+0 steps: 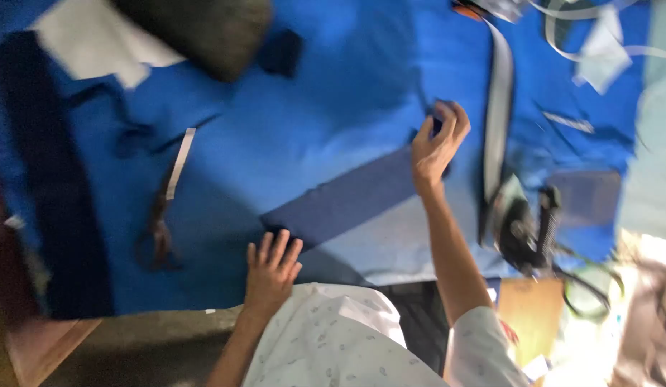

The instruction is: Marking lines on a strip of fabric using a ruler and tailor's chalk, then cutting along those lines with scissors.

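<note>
The left hand [272, 269] lies flat, fingers spread, on one end of a long dark blue strip of cloth [343, 201], which reads as pinning that end in place. The right hand [437, 147] is at the other end with its fingers pinched together on the strip's edge, as if drawing it straight. Held at both ends like this, the strip lies taut and flat.

The strip runs slantwise across a large bright blue cloth [275, 129] that covers the work table. It is darker and duller than the cloth under it, with straight, even edges; the picture is too blurred to show seams or weave.

A pair of scissors [157, 229] lies well left of the hands, and an iron [519, 226] rests just right of the right forearm.
</note>
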